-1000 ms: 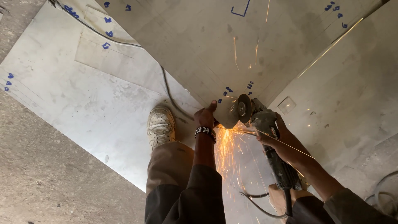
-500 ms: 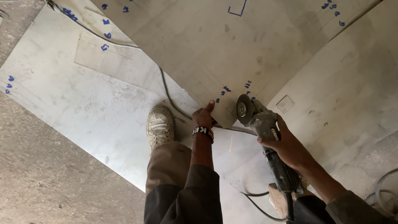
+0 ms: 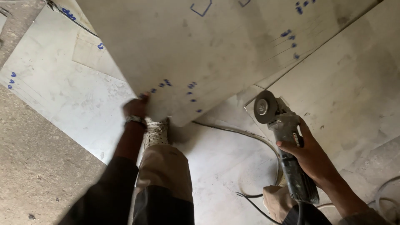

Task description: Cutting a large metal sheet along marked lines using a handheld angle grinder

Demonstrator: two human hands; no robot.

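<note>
A large pale metal sheet (image 3: 216,54) with blue marks is raised at its near corner. My left hand (image 3: 135,109) grips that sheet's near edge, a dark band on the wrist. My right hand (image 3: 310,156) holds an angle grinder (image 3: 283,137) by its body, the disc (image 3: 265,106) pointing away and off the metal, to the right of the lifted corner. No sparks show. My shoe (image 3: 156,132) stands on the lower sheet just under the raised corner.
More pale sheets (image 3: 62,96) lie flat on a rough concrete floor (image 3: 37,175). The grinder's cable (image 3: 250,137) loops across the sheet between my legs. Another sheet (image 3: 358,91) lies at the right, with a coil of cable (image 3: 387,200) at the far right edge.
Sparks stopped as the grinder came off the metal and moved right. My left hand took the sheet's edge and lifted its corner; the view shifted left.
</note>
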